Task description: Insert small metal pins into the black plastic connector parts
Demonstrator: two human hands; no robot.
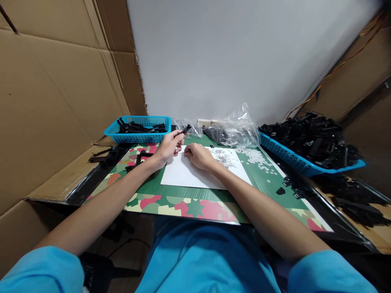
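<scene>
My left hand (170, 146) is closed around a slim black plastic part (186, 129), which points up and to the right from the fingers. Close beside it, my right hand (198, 156) hovers at or rests on a white sheet (183, 179), its fingertips pinched together. Whatever those fingertips hold is too small to name. Many tiny metallic pieces (224, 158) lie scattered on the sheet just right of my right hand. Left of my left wrist, some black parts (139, 159) lie on the patterned mat (195, 206).
A blue basket (137, 138) of black parts stands back left. At right, another blue basket (305, 166) is heaped high with black parts. Clear plastic bags (235, 132) sit against the wall. Small white discs (256, 156) are spread over the mat. Cardboard (61, 81) walls the left side.
</scene>
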